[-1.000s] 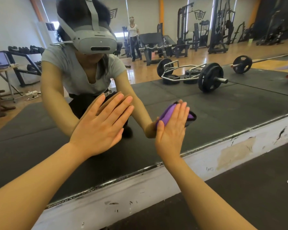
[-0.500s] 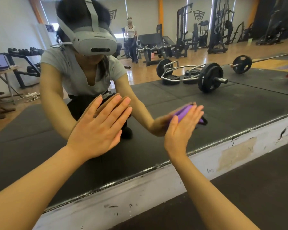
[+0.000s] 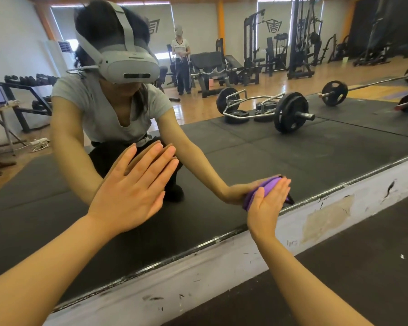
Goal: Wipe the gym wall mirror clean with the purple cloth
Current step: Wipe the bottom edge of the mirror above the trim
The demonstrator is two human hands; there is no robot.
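In the head view, a big wall mirror (image 3: 292, 161) fills most of the picture. Its bottom edge runs from about 7 o'clock up to 3 o'clock, and a white scuffed ledge (image 3: 222, 267) sits just under it.

The left hand (image 3: 130, 191) is near the middle of the picture. Its fingers are straight and spread a little, and the palm lies flat against the glass. It grasps nothing.

The right hand (image 3: 266, 203) is at about 4 o'clock from the left hand, low on the mirror and close to the bottom edge. Its fingers are straight and together. They press the purple cloth (image 3: 257, 191) flat onto the glass. The cloth peeks out at the top and left side of the hand, and the rest is hidden behind the palm. A small dark bit sticks out by the fingertips at the right, and I cannot tell what it is.

In the mirror you can see the person crouching on a black floor mat (image 3: 316, 147), with a grey headset (image 3: 130, 64) on the head and a grey shirt. Both arms reach to the glass and meet the real hands there.

At about 2 o'clock in the mirror a barbell (image 3: 290, 111) with black plates lies on the mat. At 12 o'clock another person (image 3: 180, 64) stands far back near gym machines. At 9 o'clock there is a rack of dumbbells (image 3: 31, 95).
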